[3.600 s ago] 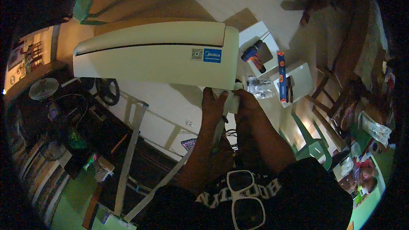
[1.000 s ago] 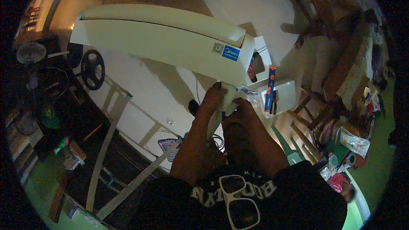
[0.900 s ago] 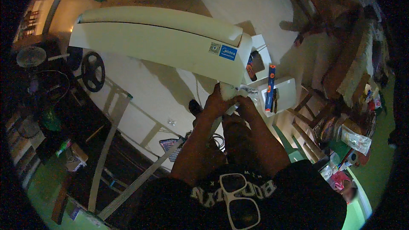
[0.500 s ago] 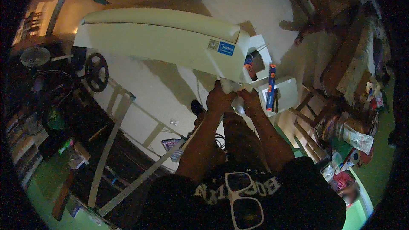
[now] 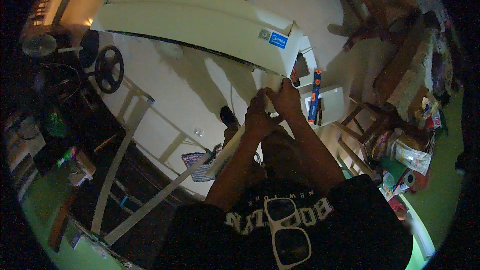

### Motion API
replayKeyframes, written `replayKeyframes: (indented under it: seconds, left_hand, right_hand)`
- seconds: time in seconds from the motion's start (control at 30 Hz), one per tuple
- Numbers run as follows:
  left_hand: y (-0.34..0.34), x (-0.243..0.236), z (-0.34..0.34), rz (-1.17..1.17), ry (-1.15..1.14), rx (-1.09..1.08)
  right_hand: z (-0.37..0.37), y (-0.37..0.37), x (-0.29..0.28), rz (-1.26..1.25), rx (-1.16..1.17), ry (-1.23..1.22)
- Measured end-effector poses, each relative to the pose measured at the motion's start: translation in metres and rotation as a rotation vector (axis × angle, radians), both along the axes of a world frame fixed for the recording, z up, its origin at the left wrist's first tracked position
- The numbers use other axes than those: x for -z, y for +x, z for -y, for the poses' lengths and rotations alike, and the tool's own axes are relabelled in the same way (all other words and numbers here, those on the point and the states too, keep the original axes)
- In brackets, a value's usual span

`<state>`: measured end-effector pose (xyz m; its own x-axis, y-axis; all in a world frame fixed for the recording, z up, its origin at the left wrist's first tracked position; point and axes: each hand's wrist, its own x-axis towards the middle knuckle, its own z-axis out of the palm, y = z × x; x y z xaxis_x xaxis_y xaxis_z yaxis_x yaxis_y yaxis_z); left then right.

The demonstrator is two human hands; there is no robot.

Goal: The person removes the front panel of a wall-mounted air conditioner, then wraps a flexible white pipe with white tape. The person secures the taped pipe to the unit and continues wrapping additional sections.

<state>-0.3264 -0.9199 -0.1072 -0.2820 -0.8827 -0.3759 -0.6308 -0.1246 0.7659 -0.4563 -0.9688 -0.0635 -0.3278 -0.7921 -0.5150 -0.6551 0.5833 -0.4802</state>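
A long white air conditioner unit (image 5: 200,25) hangs on the pale wall, with a blue sticker near its right end. Both my hands are raised just under that right end. My left hand (image 5: 256,116) is closed around the top of a white wrapped pipe (image 5: 227,152) that slants down to the left past my forearm. My right hand (image 5: 286,101) grips the same white piece right beside the left, its fingers touching the unit's lower corner. What lies between the palms is hidden.
A blue and orange tool (image 5: 315,95) rests on a white shelf (image 5: 332,104) right of my hands. White ladder rails (image 5: 125,145) slope below left. A fan (image 5: 37,45), a black wheel (image 5: 109,68), a woven bag (image 5: 199,164) and wooden chairs (image 5: 370,125) stand around.
My hands have moved up from below the unit and closed together at its right lower corner. The view has tilted slightly; the white pipe now shows along my left forearm.
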Motion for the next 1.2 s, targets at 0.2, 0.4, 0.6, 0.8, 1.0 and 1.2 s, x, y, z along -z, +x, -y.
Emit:
replayKeyframes:
  seconds: [0.2, 0.4, 0.6, 0.8, 1.0, 1.2]
  left_hand:
    - [-0.005, 0.018, -0.007, 0.111, -0.226, -0.181]
    - [0.025, 0.08, 0.027, 0.297, -0.114, 0.188]
    - [0.021, 0.12, 0.044, 0.326, 0.007, 0.407]
    - [0.063, 0.069, 0.029, 0.06, -0.353, 0.437]
    - [0.001, 0.066, 0.117, -0.453, 0.669, 0.119]
    - [-0.033, 0.093, 0.114, -0.467, 0.543, 0.16]
  right_hand:
    - [-0.014, -0.005, 0.012, -0.082, -0.241, -0.209]
    - [-0.038, -0.024, 0.084, 1.11, 0.822, -0.062]
    - [-0.034, 0.006, 0.141, 1.644, 0.96, -0.159]
    - [-0.041, 0.016, 0.106, 1.546, 0.999, -0.174]
    - [-0.047, 0.018, 0.083, 1.598, 1.06, -0.146]
    - [-0.07, 0.006, 0.08, 1.637, 1.005, -0.226]
